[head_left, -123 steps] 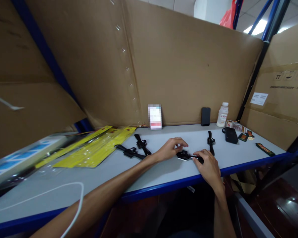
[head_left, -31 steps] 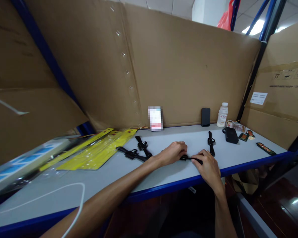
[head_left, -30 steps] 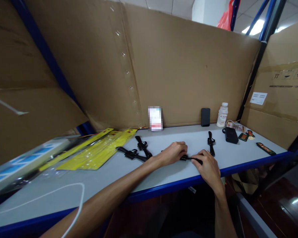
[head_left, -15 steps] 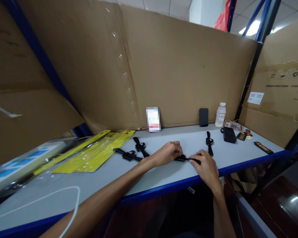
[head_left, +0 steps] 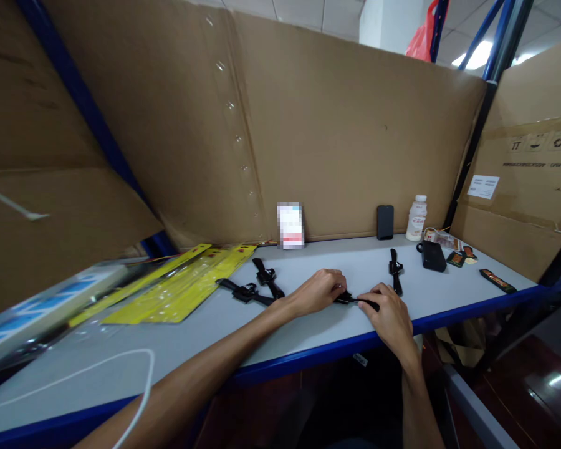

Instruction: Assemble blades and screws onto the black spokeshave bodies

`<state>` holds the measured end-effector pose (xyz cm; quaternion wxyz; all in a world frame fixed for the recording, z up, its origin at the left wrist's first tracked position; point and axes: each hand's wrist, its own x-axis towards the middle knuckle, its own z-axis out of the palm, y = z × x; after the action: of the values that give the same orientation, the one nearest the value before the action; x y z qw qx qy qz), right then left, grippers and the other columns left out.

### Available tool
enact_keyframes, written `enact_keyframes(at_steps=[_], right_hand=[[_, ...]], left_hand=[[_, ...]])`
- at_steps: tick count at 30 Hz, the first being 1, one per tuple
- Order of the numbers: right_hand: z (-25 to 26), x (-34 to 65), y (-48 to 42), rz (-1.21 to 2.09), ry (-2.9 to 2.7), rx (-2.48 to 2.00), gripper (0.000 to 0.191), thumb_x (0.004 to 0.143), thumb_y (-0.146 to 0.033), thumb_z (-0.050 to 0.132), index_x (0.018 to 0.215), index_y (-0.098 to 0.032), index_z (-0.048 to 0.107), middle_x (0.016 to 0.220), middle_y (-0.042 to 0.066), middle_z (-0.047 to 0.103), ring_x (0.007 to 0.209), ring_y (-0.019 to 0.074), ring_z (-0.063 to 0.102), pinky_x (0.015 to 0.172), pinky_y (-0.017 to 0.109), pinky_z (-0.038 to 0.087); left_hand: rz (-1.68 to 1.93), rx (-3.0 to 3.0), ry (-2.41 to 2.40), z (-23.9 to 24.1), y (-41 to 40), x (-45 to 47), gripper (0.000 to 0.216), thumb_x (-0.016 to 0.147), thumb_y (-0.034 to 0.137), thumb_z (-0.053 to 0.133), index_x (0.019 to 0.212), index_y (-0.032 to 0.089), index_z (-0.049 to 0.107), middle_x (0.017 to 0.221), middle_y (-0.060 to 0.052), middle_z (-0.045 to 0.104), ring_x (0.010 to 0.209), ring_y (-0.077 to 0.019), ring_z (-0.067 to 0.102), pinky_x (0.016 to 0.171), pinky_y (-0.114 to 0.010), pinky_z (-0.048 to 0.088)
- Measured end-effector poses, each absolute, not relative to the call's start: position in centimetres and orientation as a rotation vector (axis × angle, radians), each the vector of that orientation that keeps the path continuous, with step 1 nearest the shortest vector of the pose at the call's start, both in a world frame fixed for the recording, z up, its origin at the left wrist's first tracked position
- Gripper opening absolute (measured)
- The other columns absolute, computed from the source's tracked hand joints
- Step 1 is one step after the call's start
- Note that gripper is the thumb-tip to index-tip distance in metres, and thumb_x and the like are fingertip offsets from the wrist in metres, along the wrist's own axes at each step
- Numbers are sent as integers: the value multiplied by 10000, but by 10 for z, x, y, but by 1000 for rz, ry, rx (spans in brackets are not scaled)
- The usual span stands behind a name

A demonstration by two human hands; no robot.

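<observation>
Both of my hands are closed around a black spokeshave [head_left: 345, 299] near the table's front edge. My left hand [head_left: 321, 291] grips around its middle and left end, its fingertips hiding most of that part. The right handle lies under the bent fingers of my right hand [head_left: 389, 313]. Two similar black spokeshaves, one nearer [head_left: 245, 292] and one farther [head_left: 267, 278], rest on the table beyond my left forearm. Another spokeshave [head_left: 395, 272] lies lengthwise just past my right hand.
On the left are yellow cards in clear plastic [head_left: 168, 293] and a long white-and-blue box [head_left: 51, 305]. A white cable [head_left: 98, 363] crosses my left forearm. Along the back stand a blurred-out upright panel [head_left: 290, 226], a black phone [head_left: 385, 222] and a bottle [head_left: 416, 218]. A black case [head_left: 432, 256] lies at right.
The whole view has shifted slightly. My left hand sits a little farther right along the spokeshave; my right hand keeps its hold on the handle.
</observation>
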<state>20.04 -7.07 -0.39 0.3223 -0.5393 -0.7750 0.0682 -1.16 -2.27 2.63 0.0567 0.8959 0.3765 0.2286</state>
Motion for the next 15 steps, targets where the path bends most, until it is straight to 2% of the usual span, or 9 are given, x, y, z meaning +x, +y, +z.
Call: enact_keyframes(at_steps=[15], right_hand=[[-9,202,-68,166,-2023,-1419,183,923,-292,638,1041,-309,777,1005,38,671,1021,219,600,924,334,464]], left_hand=[[698,2825,1025,26,-22,-15,224,889,33,525,842,163,701,850,-44,659,783,-154,614,732,-243,454]])
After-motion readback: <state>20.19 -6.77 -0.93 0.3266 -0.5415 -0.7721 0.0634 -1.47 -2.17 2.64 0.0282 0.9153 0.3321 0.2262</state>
